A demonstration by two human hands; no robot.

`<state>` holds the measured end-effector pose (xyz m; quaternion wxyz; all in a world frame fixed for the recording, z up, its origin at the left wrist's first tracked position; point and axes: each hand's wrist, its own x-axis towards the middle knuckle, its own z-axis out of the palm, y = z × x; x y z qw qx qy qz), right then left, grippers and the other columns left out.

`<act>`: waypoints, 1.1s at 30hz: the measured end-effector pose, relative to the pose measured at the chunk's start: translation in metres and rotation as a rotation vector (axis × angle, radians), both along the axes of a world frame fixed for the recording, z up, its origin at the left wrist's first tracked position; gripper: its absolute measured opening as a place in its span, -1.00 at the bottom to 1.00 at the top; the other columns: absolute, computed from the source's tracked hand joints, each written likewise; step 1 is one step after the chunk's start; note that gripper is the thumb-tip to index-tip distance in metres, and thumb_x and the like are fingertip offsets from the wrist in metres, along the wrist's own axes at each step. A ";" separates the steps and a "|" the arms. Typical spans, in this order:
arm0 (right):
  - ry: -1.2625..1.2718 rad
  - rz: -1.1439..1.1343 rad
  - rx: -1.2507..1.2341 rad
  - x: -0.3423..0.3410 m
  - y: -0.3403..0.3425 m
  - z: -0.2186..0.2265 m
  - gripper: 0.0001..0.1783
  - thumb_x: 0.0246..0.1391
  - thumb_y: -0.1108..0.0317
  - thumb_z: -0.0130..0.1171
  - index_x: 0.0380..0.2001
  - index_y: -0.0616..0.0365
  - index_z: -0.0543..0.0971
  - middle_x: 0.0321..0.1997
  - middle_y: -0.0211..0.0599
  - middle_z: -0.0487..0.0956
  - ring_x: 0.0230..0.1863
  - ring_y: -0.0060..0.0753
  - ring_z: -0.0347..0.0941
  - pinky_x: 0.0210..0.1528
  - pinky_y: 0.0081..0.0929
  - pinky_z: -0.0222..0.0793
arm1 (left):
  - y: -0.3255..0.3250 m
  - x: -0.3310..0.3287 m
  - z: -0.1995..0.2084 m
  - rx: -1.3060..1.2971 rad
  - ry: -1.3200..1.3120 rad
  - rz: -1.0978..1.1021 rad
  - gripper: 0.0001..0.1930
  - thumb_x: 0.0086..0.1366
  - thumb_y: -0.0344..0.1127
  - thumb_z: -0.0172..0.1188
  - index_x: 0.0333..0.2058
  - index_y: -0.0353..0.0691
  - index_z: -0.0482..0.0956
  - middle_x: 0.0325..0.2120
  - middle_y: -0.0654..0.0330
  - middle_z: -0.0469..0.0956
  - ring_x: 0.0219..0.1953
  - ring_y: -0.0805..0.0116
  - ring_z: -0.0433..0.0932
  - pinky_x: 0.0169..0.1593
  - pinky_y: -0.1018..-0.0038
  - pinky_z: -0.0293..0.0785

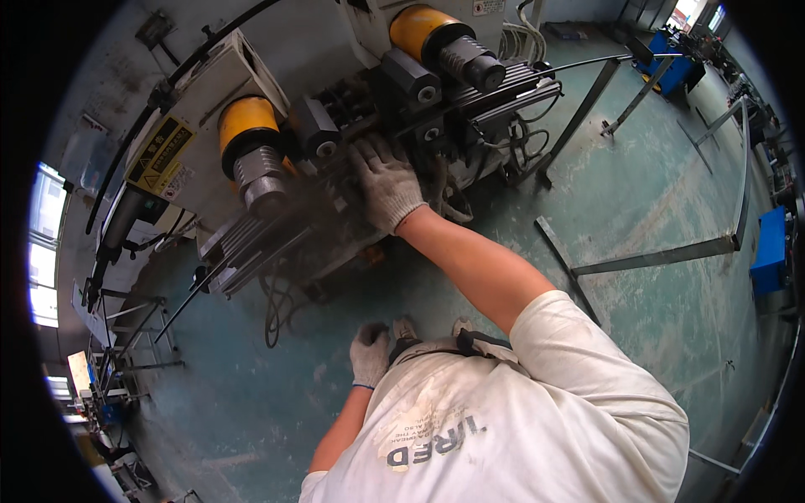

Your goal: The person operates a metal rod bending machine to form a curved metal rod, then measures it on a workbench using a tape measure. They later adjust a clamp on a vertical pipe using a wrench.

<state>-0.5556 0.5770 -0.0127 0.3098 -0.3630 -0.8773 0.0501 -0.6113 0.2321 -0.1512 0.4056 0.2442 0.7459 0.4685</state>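
Standing over everything, the grey machine (277,109) fills the upper middle of the view, its two yellow-and-black spindle heads (251,142) jutting toward the person above a bank of dark ribbed tooling (470,88). Below it spreads the worn green floor (637,210), crossed by thin metal frame legs (662,251).

To do this well, I judge the reach should stay flat and steady on the block in front of the heads, with the glove cuff and fingers kept clear of the spindles and the loose cables (277,310) hanging under the bed; leaning from the hips rather than stretching the arm would give better control.

The right hand (386,189), in a grey knit glove, lies palm-down on the dark fixture block (352,168) between the two heads, fingers spread and pressed on its top, gripping nothing that shows. The left hand (369,352), gloved likewise, hangs low near the person's waist, fingers loosely curled, touching no tool; whether it holds anything small I cannot tell.
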 end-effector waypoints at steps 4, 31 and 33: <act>0.027 0.049 -0.013 0.006 0.003 0.014 -0.06 0.31 0.13 0.29 0.70 0.13 0.30 0.83 -0.01 0.21 0.82 0.09 0.11 0.72 0.03 0.23 | 0.003 0.005 -0.004 0.009 0.020 0.014 -0.76 0.47 -0.48 0.32 0.03 -0.45 0.76 -0.15 0.04 0.82 -0.16 0.28 0.78 -0.01 0.36 0.72; -0.222 -0.124 -0.641 0.159 -0.124 -0.156 -0.57 0.29 0.17 0.42 0.17 0.05 0.78 0.10 0.02 0.77 0.18 0.24 0.67 0.26 0.12 0.59 | -0.079 -0.055 -0.086 -0.342 0.120 0.024 -0.70 0.47 -0.29 0.33 0.05 -0.33 0.80 -0.05 -0.12 0.86 0.08 0.04 0.84 0.17 0.23 0.67; -0.284 -0.123 -0.734 0.167 -0.138 -0.169 -0.56 0.33 0.13 0.39 0.19 0.05 0.78 0.14 0.03 0.79 0.22 0.22 0.69 0.29 0.08 0.60 | -0.090 -0.070 -0.092 -0.294 0.102 0.077 -0.71 0.48 -0.29 0.32 0.04 -0.32 0.80 -0.05 -0.12 0.85 0.07 0.04 0.84 0.16 0.23 0.67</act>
